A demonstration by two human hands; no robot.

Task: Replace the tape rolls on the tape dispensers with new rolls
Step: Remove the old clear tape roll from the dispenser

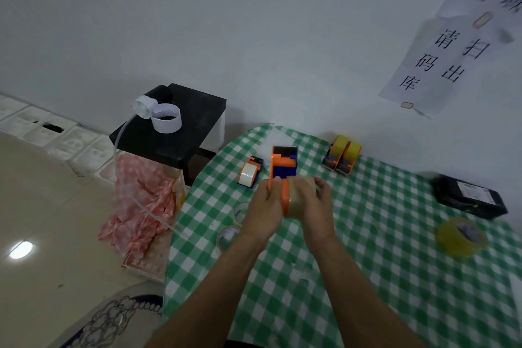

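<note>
Both hands meet above the middle of the desk (367, 234), which is covered by a green-and-white checked cloth. The left hand (265, 203) is closed around the orange side plate of an orange-and-blue tape dispenser (283, 167), thumb on the upper edge; the dispenser's front end points away from the person. The right hand (313, 200) is wrapped over a tan tape roll (298, 195), fingers curled over its outer face. The roll sits directly against the dispenser's right side, between the two hands; whether it is fully seated on the hub cannot be told.

Other items on the desk:
- A small dispenser with a clear roll (250, 172), just left of the held dispenser.
- Two dispensers with yellow rolls (342, 155), side by side, touching, toward the wall on the right.
- A loose yellow tape roll (460, 236), lying flat, well right of the hands.
- Two clear rolls (230, 236), partly hidden beneath the left wrist.
- A black box (469, 200) at the far right edge.
</note>
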